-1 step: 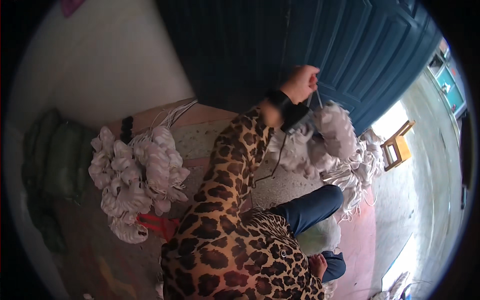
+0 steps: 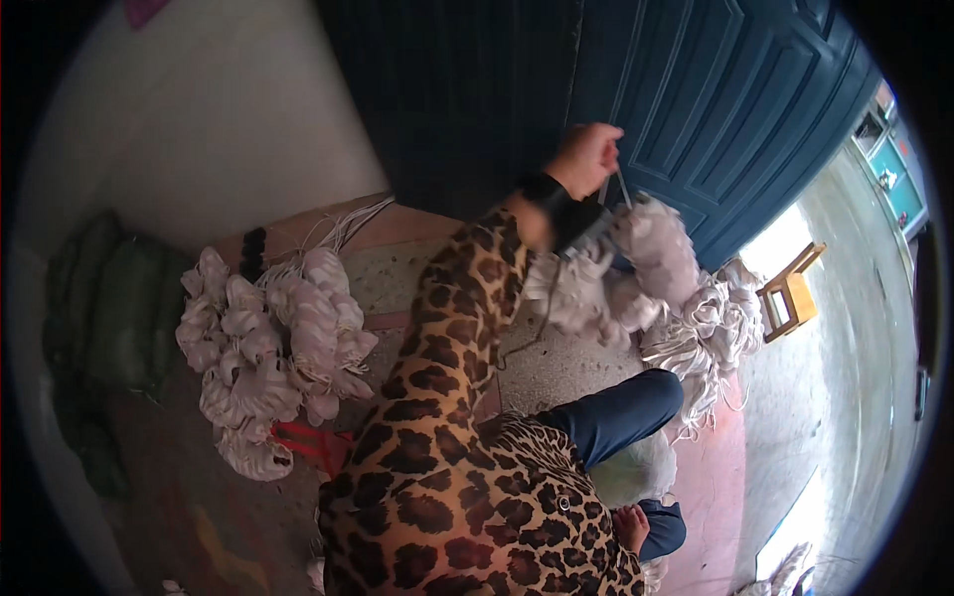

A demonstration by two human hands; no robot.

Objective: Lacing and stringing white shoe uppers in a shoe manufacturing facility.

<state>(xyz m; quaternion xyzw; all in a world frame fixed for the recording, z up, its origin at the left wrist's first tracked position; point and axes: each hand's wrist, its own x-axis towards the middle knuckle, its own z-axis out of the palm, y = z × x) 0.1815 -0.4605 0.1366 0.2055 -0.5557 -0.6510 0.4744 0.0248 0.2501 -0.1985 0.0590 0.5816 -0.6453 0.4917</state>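
My left hand [image 2: 592, 157], at the end of a leopard-print sleeve, is raised in front of the dark blue door. Its fingers are closed on thin white cords, from which a bunch of white ruffled pieces [image 2: 656, 248] hangs; their exact kind I cannot make out. More white pieces [image 2: 571, 293] hang or lie just beside it, partly behind the wrist and its black band. Low on the right, my right hand [image 2: 631, 526] rests by my dark-trousered leg, fingers loosely extended and partly hidden by the sleeve. A translucent bag-like thing [image 2: 641, 467] shows between my legs.
Piled white corded bunches [image 2: 288, 338] sit at left on something red [image 2: 313, 442]. Dark green sacks [image 2: 119, 318] lean by the wall. Another corded white heap [image 2: 706, 333] lies right of the raised bunch, near a small wooden stool [image 2: 792, 295]. The blue door [image 2: 715, 99] stands behind.
My left hand has shifted slightly left and up, and the hanging bunch has swung left with it. The right hand has stayed in place.
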